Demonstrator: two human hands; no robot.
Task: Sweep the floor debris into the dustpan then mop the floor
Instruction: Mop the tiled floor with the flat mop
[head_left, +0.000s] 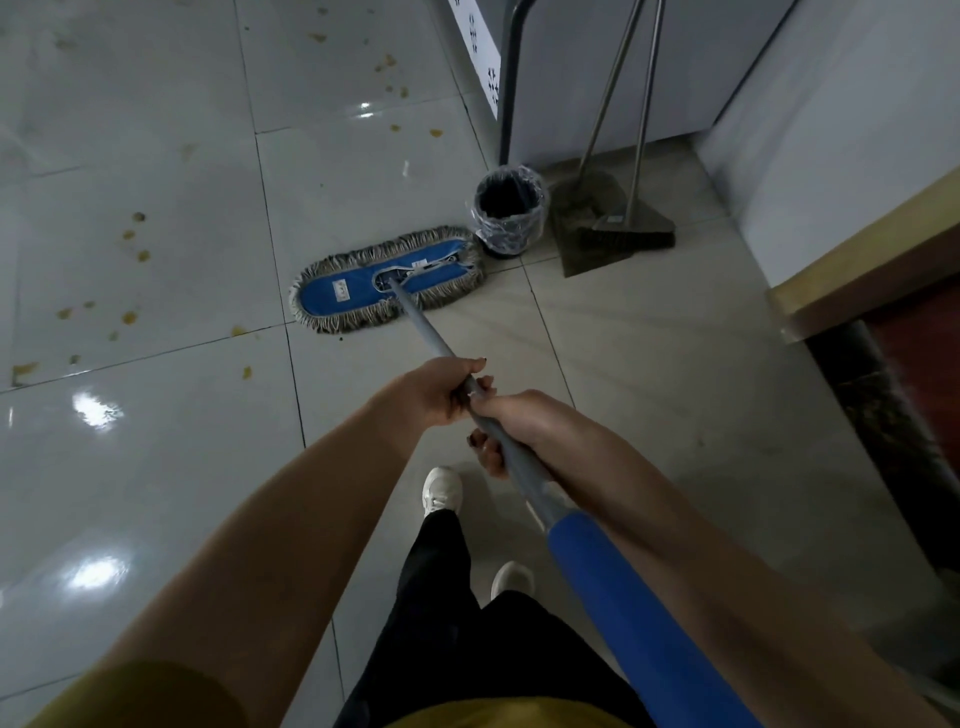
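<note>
Glossy tiled floor (156, 467) at left, blue cloth mop head (387, 278) with stringy fringe, smooth grey metal handle (431, 338), crinkled plastic bin liner (511, 208)

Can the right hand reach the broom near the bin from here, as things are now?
Probably not. The right hand grips the mop handle with the left hand, and the broom stands beyond the mop head, past the bin. It likely must let go and step closer.
</note>
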